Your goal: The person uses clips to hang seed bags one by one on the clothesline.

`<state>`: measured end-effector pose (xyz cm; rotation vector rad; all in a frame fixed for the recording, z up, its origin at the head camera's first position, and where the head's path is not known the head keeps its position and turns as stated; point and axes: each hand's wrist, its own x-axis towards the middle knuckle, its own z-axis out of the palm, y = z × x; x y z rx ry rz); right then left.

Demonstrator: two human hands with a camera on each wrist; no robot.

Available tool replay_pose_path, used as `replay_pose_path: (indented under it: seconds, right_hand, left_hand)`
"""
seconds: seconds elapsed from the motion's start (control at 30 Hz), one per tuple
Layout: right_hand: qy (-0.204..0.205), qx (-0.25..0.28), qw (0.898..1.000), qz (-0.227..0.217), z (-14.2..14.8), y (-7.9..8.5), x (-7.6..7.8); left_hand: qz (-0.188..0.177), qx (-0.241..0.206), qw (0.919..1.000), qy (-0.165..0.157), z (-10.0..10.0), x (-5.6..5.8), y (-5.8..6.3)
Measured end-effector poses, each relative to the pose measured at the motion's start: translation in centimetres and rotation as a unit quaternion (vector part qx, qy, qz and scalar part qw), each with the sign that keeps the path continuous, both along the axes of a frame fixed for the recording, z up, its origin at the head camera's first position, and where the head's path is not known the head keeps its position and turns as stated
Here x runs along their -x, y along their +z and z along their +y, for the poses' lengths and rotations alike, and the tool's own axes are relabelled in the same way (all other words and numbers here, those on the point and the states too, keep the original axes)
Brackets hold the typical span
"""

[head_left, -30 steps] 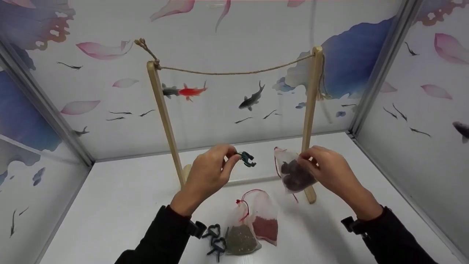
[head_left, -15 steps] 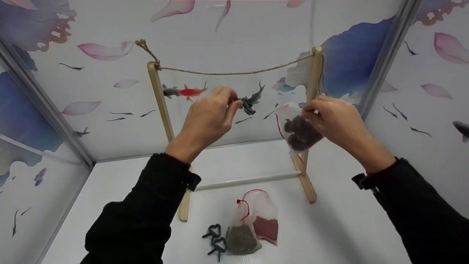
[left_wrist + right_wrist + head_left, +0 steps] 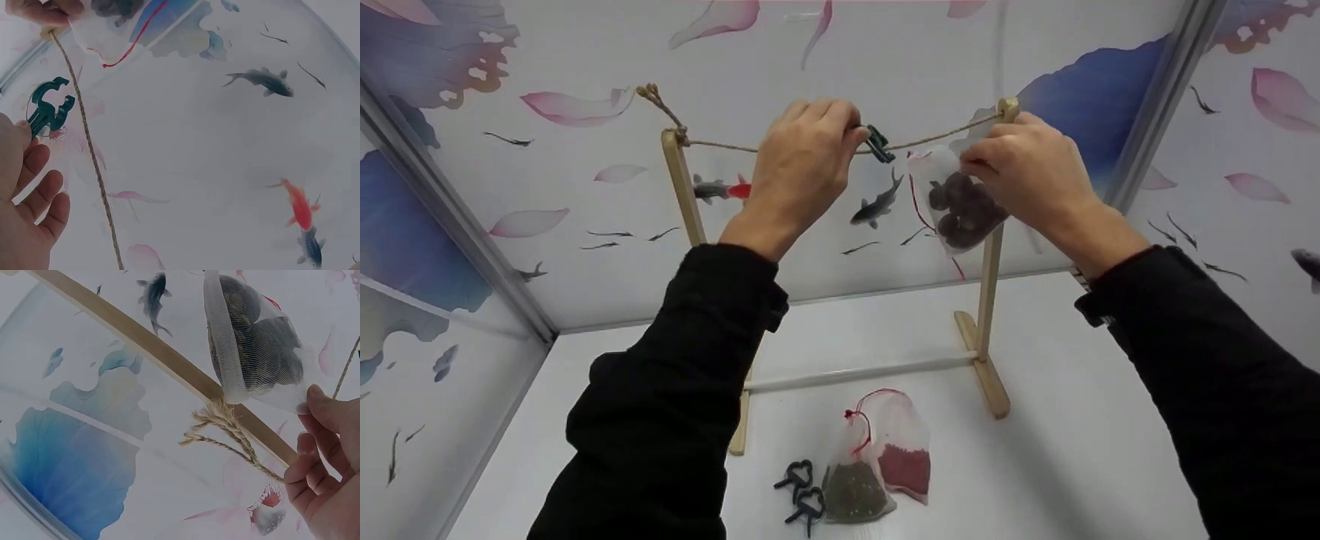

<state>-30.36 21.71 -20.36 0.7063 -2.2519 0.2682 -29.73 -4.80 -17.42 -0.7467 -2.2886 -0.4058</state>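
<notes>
My left hand pinches a dark green spring clip between thumb and fingers, at the height of the rope. The left wrist view shows the clip's curved jaws parted, beside the rope, with no rope between them. My right hand pinches a white mesh drawstring bag by a top corner. Dark round lumps fill this bag, and its red cord dangles. It hangs just below the rope, near the right post. Close up in the right wrist view, the bag overlaps the wooden post.
Wooden posts with flat feet carry the rope, joined low down by a white crossbar. On the white table lie a mesh bag of greenish grains, one of red grains and two dark clips. Printed panels surround the table.
Both hands have risen from low between the posts to rope height, carrying the clip and the bag of dark lumps. The bags and clips on the table have stayed put.
</notes>
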Motion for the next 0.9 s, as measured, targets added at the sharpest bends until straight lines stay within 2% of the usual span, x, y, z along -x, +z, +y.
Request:
replay_pose_path:
  seconds: [0.1,0.27,0.57,0.9]
  right_hand:
    - [0.019,-0.009,0.999,0.037,-0.1,0.3,0.5]
    - [0.032,-0.022,0.996,0.083,-0.2,0.3,1.3]
    - [0.044,-0.039,0.990,0.125,0.0,-0.1,2.2]
    - [0.033,-0.044,0.984,0.171,0.1,-0.4,2.2]
  left_hand:
    - [-0.001,-0.010,0.9999,0.005,0.9,0.3,0.4]
    - [-0.012,0.004,0.9995,0.030,2.3,0.7,0.8]
    - [-0.017,0.014,0.9981,0.057,3.8,1.9,0.6]
    - [-0.058,0.016,0.9974,0.040,5.0,2.5,0.3]
